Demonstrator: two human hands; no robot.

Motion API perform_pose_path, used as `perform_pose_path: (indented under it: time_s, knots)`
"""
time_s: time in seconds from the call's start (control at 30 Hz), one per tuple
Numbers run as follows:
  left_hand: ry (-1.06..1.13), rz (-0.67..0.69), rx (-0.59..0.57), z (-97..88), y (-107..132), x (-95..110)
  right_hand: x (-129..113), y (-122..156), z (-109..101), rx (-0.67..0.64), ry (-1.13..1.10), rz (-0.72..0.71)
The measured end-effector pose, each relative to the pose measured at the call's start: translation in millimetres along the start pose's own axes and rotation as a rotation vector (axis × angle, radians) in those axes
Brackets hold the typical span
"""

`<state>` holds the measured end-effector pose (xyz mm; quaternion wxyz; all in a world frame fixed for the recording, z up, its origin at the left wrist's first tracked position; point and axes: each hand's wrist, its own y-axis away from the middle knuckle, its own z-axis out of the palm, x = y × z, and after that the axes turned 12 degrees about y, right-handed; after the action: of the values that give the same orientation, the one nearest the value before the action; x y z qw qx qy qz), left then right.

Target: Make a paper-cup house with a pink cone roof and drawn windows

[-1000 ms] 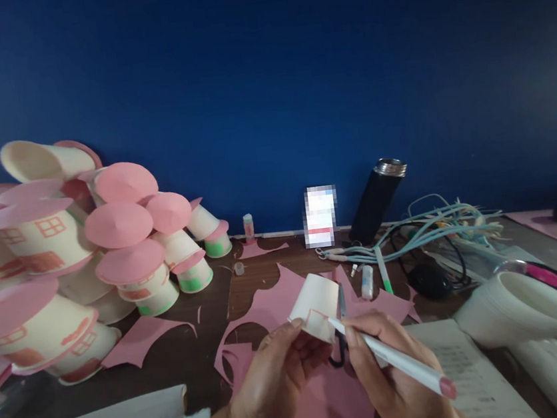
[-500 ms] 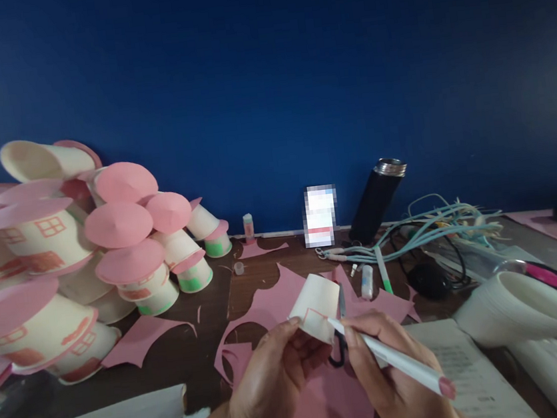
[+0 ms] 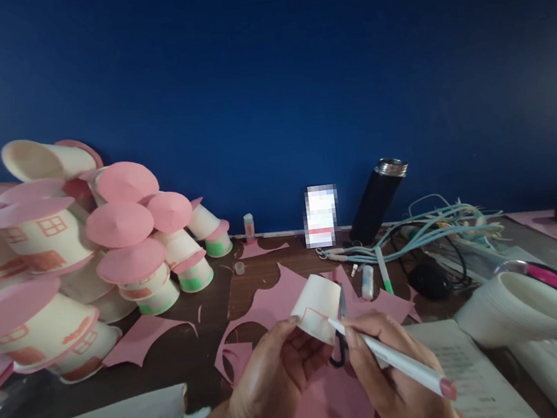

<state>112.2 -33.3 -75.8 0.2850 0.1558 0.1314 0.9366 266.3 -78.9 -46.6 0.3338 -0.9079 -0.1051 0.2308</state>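
Note:
A white paper cup (image 3: 318, 300) is tilted upside down, its rim toward me, with a pinkish-red outline drawn on its side. My left hand (image 3: 272, 377) grips the cup by its lower left edge, thumb in front and fingers behind. In my right hand (image 3: 394, 363) is a white marker (image 3: 407, 363) with a pinkish-red end. Its tip touches the cup's side at the right end of the drawn line. Behind the cup lie scissors (image 3: 339, 358), mostly hidden, on cut pink paper (image 3: 269, 304).
Decorated paper cups with pink paper roofs (image 3: 119, 224) are stacked at the left. A screen (image 3: 320, 217), a black bottle (image 3: 378, 201) and bundled cables (image 3: 427, 235) stand or lie behind. Nested white cups (image 3: 516, 309) lie at right, a green-tipped marker (image 3: 384, 269) nearer the middle.
Almost nothing differs. The marker tip stays at the cup's side, and the view has shifted very slightly.

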Motion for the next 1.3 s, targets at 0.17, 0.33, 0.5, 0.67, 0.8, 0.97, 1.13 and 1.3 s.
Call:
perform_pose_path:
  time_s: [0.17,0.33,0.5,0.67,0.8,0.97,1.13,1.3]
  knots:
    - [0.025,-0.001,0.02,1.9,0.0,1.3,-0.2,-0.5,-0.3,-0.001,-0.007,0.001]
    - [0.026,-0.005,0.053,6.6,1.5,2.6,1.0,1.3,-1.0,-0.003,-0.011,-0.01]
    - [0.04,0.0,0.071,5.5,0.5,3.0,2.4,2.2,-0.4,-0.006,-0.012,0.005]
    - [0.034,-0.009,0.072,4.2,-0.3,3.6,2.6,2.0,0.3,-0.003,-0.007,0.002]
    - [0.031,-0.011,0.066,4.6,-0.5,4.2,2.7,3.0,-0.8,-0.012,0.004,0.005]
    - [0.03,-0.016,0.037,3.5,-1.2,4.9,3.2,3.0,-0.6,-0.009,-0.001,0.008]
    - [0.03,-0.006,0.05,4.9,-0.5,5.2,2.9,2.5,0.0,-0.007,-0.004,0.008]
    - [0.02,-0.011,0.059,5.9,0.6,5.9,3.1,2.7,-0.3,-0.014,-0.001,0.02]
